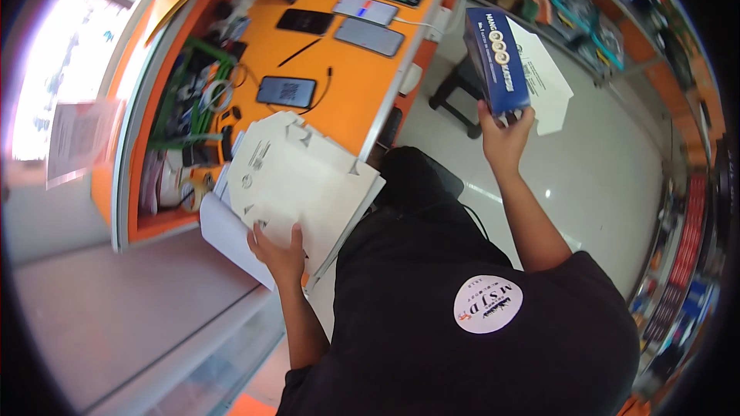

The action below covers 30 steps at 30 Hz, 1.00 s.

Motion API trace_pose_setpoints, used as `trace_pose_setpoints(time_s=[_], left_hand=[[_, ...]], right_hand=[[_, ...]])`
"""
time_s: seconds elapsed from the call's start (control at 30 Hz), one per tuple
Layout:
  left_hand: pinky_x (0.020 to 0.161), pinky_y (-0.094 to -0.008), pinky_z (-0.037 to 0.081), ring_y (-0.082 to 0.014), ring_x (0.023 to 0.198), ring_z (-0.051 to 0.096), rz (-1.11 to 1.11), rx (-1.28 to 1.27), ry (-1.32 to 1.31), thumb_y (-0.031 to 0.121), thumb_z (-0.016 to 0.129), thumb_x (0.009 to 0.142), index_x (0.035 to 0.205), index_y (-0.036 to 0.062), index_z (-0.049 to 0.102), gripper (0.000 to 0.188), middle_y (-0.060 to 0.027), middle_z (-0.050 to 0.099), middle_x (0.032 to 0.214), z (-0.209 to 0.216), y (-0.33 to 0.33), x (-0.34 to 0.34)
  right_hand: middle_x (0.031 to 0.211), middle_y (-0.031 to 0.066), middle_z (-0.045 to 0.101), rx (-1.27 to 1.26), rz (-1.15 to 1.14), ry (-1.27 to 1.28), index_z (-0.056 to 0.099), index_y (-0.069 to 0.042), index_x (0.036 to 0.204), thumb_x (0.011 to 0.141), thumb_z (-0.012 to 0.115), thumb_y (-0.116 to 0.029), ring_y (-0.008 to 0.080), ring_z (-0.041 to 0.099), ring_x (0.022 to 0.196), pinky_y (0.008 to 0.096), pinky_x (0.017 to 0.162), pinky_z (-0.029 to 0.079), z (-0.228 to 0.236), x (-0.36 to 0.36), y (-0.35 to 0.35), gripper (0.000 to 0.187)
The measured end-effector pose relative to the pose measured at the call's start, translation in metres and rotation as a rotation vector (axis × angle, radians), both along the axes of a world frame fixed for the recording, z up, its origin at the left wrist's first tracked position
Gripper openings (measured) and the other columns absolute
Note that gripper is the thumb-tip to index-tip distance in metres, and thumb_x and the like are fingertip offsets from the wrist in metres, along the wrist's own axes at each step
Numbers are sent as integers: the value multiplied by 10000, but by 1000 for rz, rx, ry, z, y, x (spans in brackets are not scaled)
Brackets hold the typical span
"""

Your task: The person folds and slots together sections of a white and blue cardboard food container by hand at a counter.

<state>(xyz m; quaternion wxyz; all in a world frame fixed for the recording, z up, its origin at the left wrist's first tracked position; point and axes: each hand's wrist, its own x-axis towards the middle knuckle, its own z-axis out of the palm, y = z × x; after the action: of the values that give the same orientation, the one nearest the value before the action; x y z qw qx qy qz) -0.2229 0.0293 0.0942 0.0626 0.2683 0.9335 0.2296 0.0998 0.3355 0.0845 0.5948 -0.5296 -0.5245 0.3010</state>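
Toward the frame's upper right, your right hand [505, 135] grasps the blue box [501, 62] by its lower end, long axis pointing up-frame, while the cartons [301, 173] lie left of centre, down-left of that grip, beneath your left hand [281, 258], fingers spread.

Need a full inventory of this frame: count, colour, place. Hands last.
box: one, dark blue, upper right
card: count unclear, off-white, left of centre; more beside box
paper: count unclear, whitish, under card's left side
counter: one, orange, top centre
phones: at least six, mixed, on counter
stick: one, black, among phones
dark cable: one, beside nearest phone
white cable: at least one, counter's right side
clutter: uncountable, mixed, left compartment
stool: one, black, right of counter
shirt: one, black, lower centre
left hand: one, bare, on card
right hand: one, bare, gripping box
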Motion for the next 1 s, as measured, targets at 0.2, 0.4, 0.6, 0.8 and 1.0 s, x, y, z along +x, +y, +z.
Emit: trace_pose_setpoints(time_s=[0.2,0.4,0.6,0.8,1.0], left_hand=[[1049,-463,445,-377,1305,471,44,38,-291,244,828,804,1466,-81,304,905,-293,298,1502,-28,-31,-20],[927,-385,534,-298,1097,632,75,11,-294,133,809,826,1462,-112,291,856,-225,556,1288,-20,-22,-29],[960,-417,517,-326,1164,603,91,-28,-362,189,801,826,1445,-111,331,832,-258,521,1333,-19,-13,-24],[1018,-444,469,-413,1230,555,40,-117,-95,262,791,807,1418,-97,393,813,-302,518,1356,-24,-17,-15],[1142,-433,349,-442,1386,406,121,-148,-75,257,705,873,1476,-101,323,798,-347,359,1500,0,6,25]], right_hand=[[1174,317,582,-576,-172,-588,445,14,1260,762,783,-135,472,635,1035,505,906,520,-138,75,45,620],[1340,290,505,-878,16,-765,428,-86,1456,998,419,-86,405,673,1049,461,888,571,-236,-7,56,458],[1485,255,444,-377,1144,-689,458,-36,1444,827,668,-47,399,442,1371,429,1135,386,-202,-140,11,653],[1185,201,677,-376,1217,-532,674,-48,1189,832,616,-69,375,630,1140,433,965,504,-227,-132,-28,362],[1075,180,655,-336,303,-30,639,-14,1117,945,604,-172,376,639,896,429,790,528,-121,-113,-40,236]])
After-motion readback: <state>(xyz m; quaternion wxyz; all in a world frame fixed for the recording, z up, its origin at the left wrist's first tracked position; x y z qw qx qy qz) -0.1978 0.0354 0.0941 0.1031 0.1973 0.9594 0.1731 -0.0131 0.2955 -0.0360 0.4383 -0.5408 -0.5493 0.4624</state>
